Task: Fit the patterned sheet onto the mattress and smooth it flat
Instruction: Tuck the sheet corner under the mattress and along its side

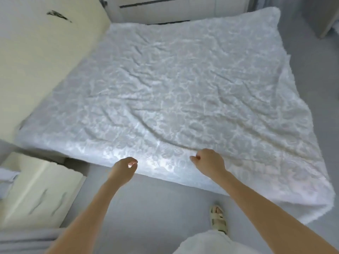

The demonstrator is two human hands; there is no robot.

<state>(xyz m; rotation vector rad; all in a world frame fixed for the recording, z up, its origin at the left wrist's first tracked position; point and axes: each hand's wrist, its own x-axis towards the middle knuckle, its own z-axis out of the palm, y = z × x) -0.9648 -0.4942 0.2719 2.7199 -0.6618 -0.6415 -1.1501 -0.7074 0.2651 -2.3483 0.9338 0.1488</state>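
Patterned sheet (183, 85) lies spread over the mattress (165, 177), covering its whole top; near edge hangs over the side facing the person, near right corner droops toward the floor (156, 208). Surface not flat: long creases run diagonally across the middle and fan out from the near edge. Cream wall panel (36, 61) borders the bed on the left; drawer unit (36, 195) stands at lower left. Right hand (209, 162) at the near edge, fingers closed, pinching a fold of sheet, creases converging there. Left hand (124, 166) just beside the edge, fingers curled loosely; contact with sheet unclear. Sandalled foot (218, 219) on floor.
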